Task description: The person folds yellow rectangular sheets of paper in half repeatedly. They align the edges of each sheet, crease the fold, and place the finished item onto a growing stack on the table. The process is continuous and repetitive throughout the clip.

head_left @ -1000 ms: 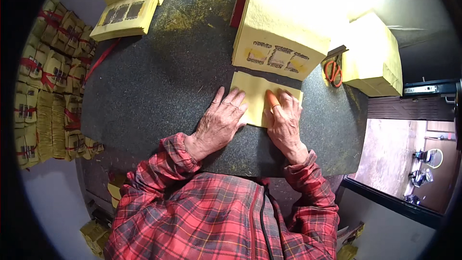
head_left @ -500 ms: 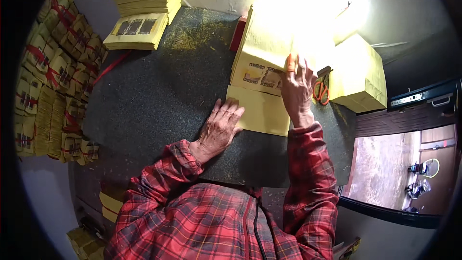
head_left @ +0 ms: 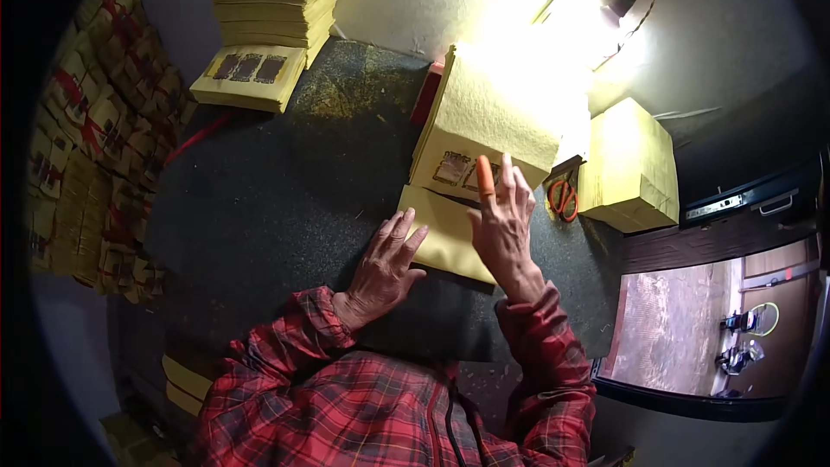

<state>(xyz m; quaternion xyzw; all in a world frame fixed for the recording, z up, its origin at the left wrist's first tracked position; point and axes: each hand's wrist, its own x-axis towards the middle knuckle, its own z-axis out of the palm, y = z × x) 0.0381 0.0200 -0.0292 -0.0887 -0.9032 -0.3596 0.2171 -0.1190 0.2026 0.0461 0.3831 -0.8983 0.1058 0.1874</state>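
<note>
A folded-looking yellow paper sheet (head_left: 445,238) lies at the near end of a thick pile of yellow paper (head_left: 484,125) with dark printed frames along its lower edge. My left hand (head_left: 380,261) is open, its fingertips at the sheet's left edge and its wrist over the dark tabletop. Over the sheet's right part my right hand (head_left: 504,229) is open too, fingers stretched toward the printed frames. One of its fingers wears an orange finger cot (head_left: 485,175). Whether the right fingertips touch the paper I cannot tell. Glare washes out the pile's far right side.
Orange-handled scissors (head_left: 564,199) lie right of the pile, beside a yellow paper block (head_left: 629,169). At the back left stands a tall paper stack (head_left: 272,4) with a lower printed bundle (head_left: 251,76) before it. Red-tied bundles (head_left: 95,130) are piled along the left. A lit bulb glares behind.
My right hand has drawn back toward me from the printed pile, its fingers now lifted and spread. The left hand stays by the sheet's left edge, its fingers more spread. The camera view has shifted slightly.
</note>
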